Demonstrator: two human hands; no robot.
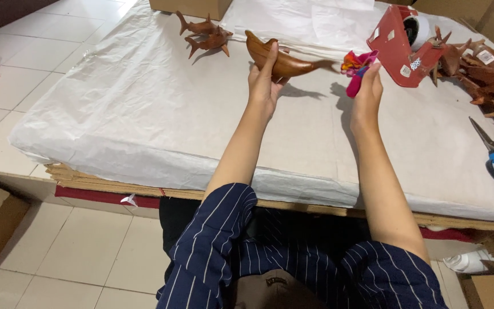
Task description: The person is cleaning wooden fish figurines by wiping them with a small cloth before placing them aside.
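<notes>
My feed is bright and evenly lit, daylight-soft, with no harsh glare on the white paper-covered table (144,114). Light comes from above and somewhat left: the wooden dolphin (278,57) and my right hand (367,86) throw soft-edged shadows down onto the sheet. Focus holds through the middle; I see mild wide-angle bending at the table's near edge and corners.

Glossy wooden dolphin (278,57), matt paper (144,109).
</notes>
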